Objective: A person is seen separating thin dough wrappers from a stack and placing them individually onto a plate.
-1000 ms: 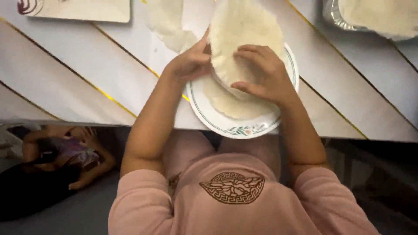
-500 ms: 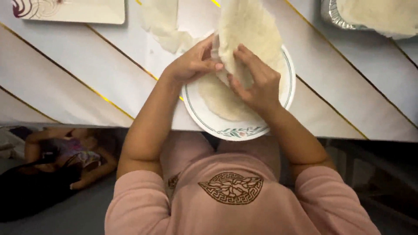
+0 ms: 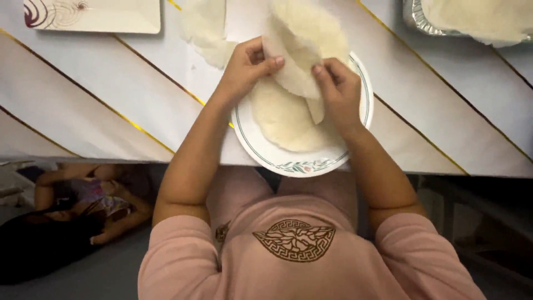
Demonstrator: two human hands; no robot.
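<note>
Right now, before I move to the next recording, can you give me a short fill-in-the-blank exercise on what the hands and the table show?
1. Both hands, left hand and right hand, hold a thin pale ____ lifted over the plate.
2. The plate's shape is ____.
3. At the table's top right corner stands a ____ tray.
4. The square dish lies at the top ____ of the picture.

Missing words: flatbread; round; foil; left
</note>
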